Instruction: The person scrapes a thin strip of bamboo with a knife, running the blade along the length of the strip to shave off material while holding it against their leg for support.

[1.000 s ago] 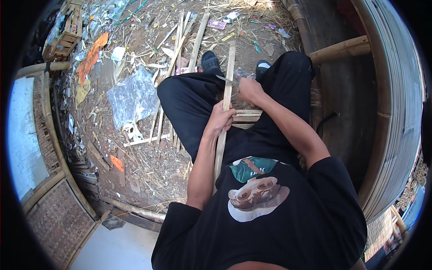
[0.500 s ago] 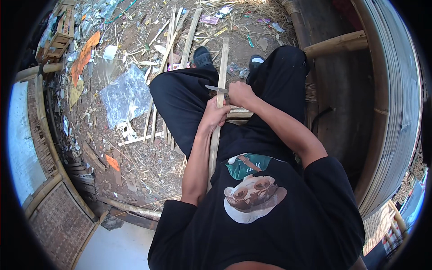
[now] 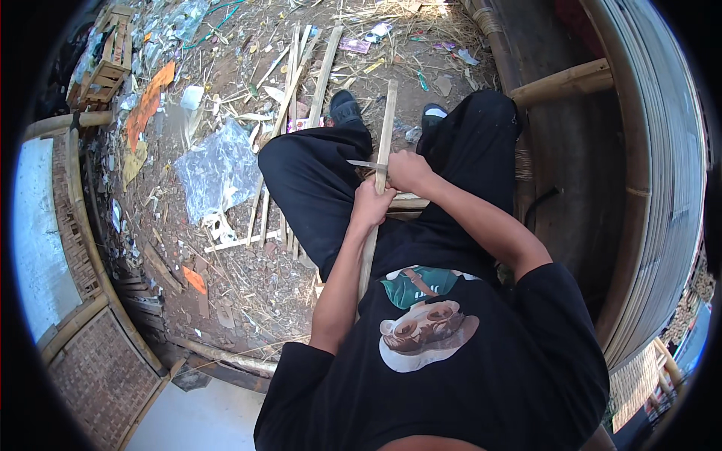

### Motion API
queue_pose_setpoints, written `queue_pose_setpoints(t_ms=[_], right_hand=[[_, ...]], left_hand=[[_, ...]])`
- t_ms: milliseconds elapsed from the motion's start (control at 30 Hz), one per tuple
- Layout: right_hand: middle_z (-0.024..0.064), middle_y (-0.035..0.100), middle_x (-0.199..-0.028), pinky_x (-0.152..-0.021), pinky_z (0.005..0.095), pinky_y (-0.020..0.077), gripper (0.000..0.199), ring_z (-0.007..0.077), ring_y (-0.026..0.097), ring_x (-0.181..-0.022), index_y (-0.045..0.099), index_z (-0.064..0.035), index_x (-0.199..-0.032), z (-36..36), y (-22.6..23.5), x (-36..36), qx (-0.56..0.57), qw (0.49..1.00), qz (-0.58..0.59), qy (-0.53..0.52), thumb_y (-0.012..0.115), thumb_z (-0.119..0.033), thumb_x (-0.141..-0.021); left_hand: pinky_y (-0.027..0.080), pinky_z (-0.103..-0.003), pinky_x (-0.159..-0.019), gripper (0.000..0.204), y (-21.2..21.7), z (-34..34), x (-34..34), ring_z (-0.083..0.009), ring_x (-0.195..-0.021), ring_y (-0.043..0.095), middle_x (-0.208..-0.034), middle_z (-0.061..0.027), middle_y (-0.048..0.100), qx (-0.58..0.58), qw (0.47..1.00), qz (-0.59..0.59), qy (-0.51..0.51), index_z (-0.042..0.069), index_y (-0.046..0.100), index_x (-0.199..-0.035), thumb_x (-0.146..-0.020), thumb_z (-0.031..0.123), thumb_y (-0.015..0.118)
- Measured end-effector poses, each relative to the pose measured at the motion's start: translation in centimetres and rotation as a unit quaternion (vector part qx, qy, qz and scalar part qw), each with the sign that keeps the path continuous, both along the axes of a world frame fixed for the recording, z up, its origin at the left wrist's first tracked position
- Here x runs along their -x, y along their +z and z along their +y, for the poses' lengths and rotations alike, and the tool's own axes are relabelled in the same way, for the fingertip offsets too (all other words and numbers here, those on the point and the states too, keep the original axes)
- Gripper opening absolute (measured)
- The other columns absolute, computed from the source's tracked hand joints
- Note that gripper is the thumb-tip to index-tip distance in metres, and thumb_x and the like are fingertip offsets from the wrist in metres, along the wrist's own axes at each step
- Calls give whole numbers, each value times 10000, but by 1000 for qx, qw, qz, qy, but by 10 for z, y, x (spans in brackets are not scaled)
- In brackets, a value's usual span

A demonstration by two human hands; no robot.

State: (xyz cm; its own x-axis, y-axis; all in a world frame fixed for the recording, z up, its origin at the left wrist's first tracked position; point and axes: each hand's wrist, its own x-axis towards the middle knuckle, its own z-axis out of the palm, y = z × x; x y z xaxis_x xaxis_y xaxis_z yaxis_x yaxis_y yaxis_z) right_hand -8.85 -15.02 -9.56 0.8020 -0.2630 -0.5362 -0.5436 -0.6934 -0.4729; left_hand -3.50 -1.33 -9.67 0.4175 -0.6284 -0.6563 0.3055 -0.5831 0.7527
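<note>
Here, my left hand (image 3: 370,204) grips the bamboo strip (image 3: 386,120) steady across my lap, w/ right hand (image 3: 410,170) clenched on the knife (image 3: 366,163), blade set against strip's edge for shaving.

— What shifted for us over the last second?

— Our right hand (image 3: 410,171) drew the knife (image 3: 366,163) back along the bamboo strip (image 3: 383,143), closer to our left hand (image 3: 371,204).

— And the view?

— We tipped our head; our shoes (image 3: 344,107) now sit nearer the top edge.
</note>
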Motion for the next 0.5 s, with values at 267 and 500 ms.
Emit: queue_pose_setpoints(t_ms=[267,500], right_hand=[[254,661,-875,-750,459,546,203,394,658,-857,660,41,-834,9,-13,7,8,1000,3,11,653,-118,-708],[247,668,-902,-755,454,546,231,377,666,-867,669,40,-860,14,-11,6,-11,999,31,34,654,-133,-708]], left_hand=[[474,-500,-726,211,1,-4,9,-471,-841,591,-803,-322,606,-54,944,-305,-110,-83,589,-892,-820,110,547],[486,-535,-731,221,9,-4,16,-488,-821,601,-816,-343,601,-134,938,-299,-112,-114,568,-896,-850,67,452]])
